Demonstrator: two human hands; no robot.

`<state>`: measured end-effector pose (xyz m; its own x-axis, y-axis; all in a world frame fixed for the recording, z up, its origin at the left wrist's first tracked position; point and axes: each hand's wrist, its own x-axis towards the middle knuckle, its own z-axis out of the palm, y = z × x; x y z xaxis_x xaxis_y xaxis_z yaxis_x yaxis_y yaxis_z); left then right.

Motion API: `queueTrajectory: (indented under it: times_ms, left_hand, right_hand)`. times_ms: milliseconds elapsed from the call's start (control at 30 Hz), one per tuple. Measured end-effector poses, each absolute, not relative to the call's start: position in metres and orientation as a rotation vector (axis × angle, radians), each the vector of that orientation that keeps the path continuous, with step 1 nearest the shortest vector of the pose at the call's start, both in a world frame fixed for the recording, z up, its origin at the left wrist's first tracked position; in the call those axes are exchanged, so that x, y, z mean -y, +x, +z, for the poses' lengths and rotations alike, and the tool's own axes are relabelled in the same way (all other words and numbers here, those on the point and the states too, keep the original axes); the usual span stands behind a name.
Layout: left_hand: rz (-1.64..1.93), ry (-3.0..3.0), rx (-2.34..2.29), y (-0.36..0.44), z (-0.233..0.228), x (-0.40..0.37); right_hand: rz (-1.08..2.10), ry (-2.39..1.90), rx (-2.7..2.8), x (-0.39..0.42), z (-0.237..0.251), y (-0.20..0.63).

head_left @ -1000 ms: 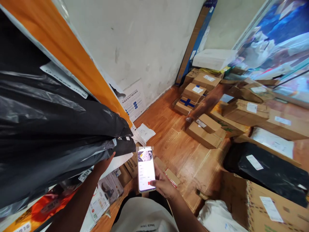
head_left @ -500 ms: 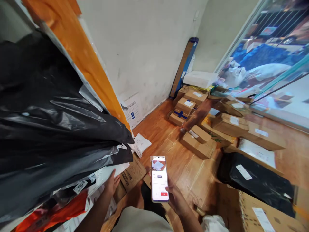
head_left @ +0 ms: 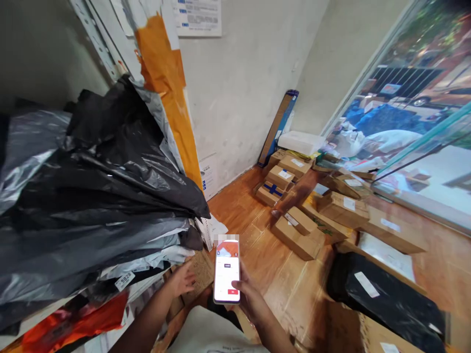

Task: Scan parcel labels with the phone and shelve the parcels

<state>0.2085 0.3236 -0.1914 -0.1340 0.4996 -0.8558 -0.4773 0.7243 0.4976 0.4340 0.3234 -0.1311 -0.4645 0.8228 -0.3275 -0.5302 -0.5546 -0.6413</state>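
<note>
A smartphone (head_left: 226,277) with a lit screen is gripped upright in my right hand (head_left: 250,296), my thumb resting near a red button low on the screen. Its display shows a small picture at the top above white fields. To the left, my left hand (head_left: 182,278) is open, fingers apart, over a brown carton (head_left: 201,274) on the floor. Just above and beside that hand is a stack of black plastic parcels (head_left: 121,181), with a label reading 5028 (head_left: 125,280) at its lower edge. A red-orange parcel (head_left: 79,321) lies lower in the stack.
Several cardboard boxes (head_left: 300,233) are spread over the wooden floor (head_left: 253,245) to the right, along with a long black parcel (head_left: 386,289). A tall narrow box (head_left: 277,128) leans against the wall. Beyond is a glass door (head_left: 430,142). Orange tape (head_left: 171,98) covers the shelf post.
My left hand has moved away from the stack's white parcel edge, its fingers spreading. The phone has shifted slightly left in my right hand. The camera view has tilted up.
</note>
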Motion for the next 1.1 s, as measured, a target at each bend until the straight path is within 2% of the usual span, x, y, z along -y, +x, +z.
queueTrajectory:
  times_ms: [267,467,867,1100]
  left_hand:
    - [0.915,0.168,-0.976,0.258,-0.136,-0.269]
    - [1.059,0.160,-0.920,0.247,-0.117,-0.245]
    - [1.055,0.176,-1.006,0.186,-0.093,-0.160]
    - [1.033,0.208,-0.947,0.129,-0.070,-0.084]
  right_hand:
    - [2.084,-0.813,0.680,-0.317,-0.126,0.394]
    - [2.016,-0.926,0.793,-0.306,-0.117,0.363]
    - [1.722,-1.034,1.033,-0.223,-0.094,0.294]
    - [1.784,-0.921,1.003,-0.144,-0.085,0.251]
